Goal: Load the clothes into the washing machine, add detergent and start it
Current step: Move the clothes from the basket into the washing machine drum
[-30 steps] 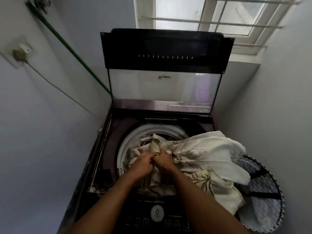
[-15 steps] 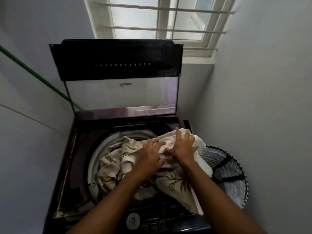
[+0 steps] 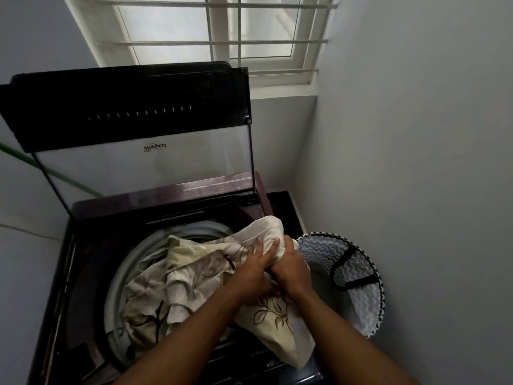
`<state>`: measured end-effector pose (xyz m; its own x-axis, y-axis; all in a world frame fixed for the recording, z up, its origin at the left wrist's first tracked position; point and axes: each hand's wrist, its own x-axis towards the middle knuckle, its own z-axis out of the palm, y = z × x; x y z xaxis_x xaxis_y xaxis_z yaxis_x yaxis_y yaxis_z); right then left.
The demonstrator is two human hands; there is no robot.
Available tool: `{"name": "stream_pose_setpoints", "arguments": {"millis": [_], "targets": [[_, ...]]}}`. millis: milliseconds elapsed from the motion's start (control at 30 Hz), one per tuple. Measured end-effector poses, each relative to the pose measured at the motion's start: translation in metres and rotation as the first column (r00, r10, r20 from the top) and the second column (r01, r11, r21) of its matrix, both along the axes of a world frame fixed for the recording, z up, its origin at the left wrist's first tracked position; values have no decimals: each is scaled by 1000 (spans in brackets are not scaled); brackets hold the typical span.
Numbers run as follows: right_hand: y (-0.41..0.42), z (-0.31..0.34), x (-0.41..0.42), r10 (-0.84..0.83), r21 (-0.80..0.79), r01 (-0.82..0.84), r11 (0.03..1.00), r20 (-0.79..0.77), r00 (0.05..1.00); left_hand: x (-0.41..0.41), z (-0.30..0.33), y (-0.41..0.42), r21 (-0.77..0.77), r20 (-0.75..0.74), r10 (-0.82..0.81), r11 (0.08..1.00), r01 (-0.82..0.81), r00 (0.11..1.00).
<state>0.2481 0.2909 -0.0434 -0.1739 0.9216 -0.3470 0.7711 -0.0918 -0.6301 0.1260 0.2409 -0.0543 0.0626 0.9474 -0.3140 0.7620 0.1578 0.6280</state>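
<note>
A dark top-loading washing machine stands with its glass lid raised. A large cream cloth with a brown leaf print fills its round drum opening and spills over the machine's right front edge. My left hand lies on the cloth with its fingers stretched out. Beside it, my right hand grips a bunched fold of the same cloth at the machine's right side. The drum's inside is hidden under the fabric.
A laundry basket with a zigzag lining and black handles sits on the floor right of the machine, against the white wall. A barred window is behind the lid. A green pipe runs along the left wall.
The view has swung right and down. Both hands have moved right along the cloth to its edge near the basket, and my right hand has closed on a fold.
</note>
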Motion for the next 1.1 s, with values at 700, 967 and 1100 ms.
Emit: {"name": "stream_pose_setpoints", "arguments": {"millis": [700, 967, 1100], "targets": [[-9, 50, -20, 96, 207, -237, 949, 528, 844, -13, 7, -19, 258, 81, 51, 963, -71, 995], [-22, 69, -114, 281, -232, -303, 924, -122, 952, -77, 19, -65, 475, 66, 451, 770, -426, 890], [-58, 39, -148, 465, -346, -529, 775, -253, 848, -121, 12, -98, 280, -259, 622, 780, -559, 739]]}}
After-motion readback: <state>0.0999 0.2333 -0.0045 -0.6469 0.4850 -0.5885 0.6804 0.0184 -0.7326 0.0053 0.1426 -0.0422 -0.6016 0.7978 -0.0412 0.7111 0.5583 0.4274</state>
